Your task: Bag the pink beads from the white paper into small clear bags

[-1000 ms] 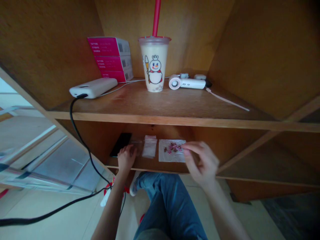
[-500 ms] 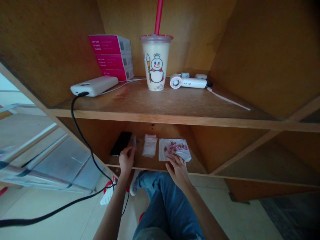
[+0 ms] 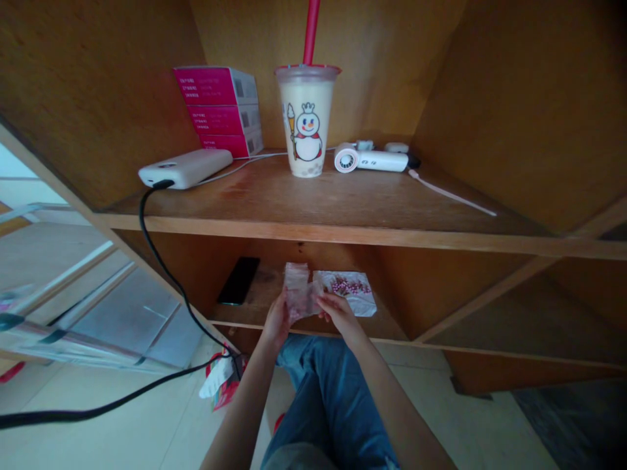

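In the lower compartment, my left hand (image 3: 277, 320) is closed on the left edge of a small clear plastic bag (image 3: 304, 304). My right hand (image 3: 339, 311) pinches at the bag's right side; whether a bead is also between those fingers is too small to tell. Behind the held bag lies a stack of similar clear bags (image 3: 296, 267), partly covered by it. Just right of the hands, a whitish sheet or pouch (image 3: 361, 305) carries a heap of pink and purple beads (image 3: 349, 285). A black phone (image 3: 239, 281) lies flat to the left.
On the upper shelf stand stacked pink boxes (image 3: 215, 88), a drink cup (image 3: 307, 124) with a red straw and a white power bank (image 3: 186, 167). A small white handheld fan (image 3: 375, 160) lies right of them. A black cable (image 3: 164, 261) hangs down at the left.
My left hand has moved right from beside the phone, bringing the clear bag in front of the stack. My right hand has left the beads and moved left to the bag.
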The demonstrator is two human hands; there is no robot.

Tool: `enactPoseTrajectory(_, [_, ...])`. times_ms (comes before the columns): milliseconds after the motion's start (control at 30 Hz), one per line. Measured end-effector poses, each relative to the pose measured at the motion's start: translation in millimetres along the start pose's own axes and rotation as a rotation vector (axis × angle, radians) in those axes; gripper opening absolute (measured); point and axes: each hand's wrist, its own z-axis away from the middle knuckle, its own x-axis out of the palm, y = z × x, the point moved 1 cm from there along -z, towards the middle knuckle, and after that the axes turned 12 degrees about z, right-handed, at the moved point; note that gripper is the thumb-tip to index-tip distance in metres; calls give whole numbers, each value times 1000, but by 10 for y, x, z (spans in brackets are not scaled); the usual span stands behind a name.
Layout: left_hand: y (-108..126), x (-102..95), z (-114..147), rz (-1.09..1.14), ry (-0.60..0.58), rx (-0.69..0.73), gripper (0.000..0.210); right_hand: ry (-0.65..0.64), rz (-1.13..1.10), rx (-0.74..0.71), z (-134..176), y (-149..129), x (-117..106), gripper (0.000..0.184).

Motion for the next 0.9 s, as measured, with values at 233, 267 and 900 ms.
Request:
enactPoseTrajectory(233, [-101,20,39,40,-38,76,38,46,-155,151,129,80,-145,35])
enactPoseTrajectory(267, [-108,15,42,5,-34,118,41,36,-162,149,145,71,-166,34])
enactPoseTrajectory(900, [-140,383,376,-1082,-258,586,23,-35,236,-296,304,-234,-216,28])
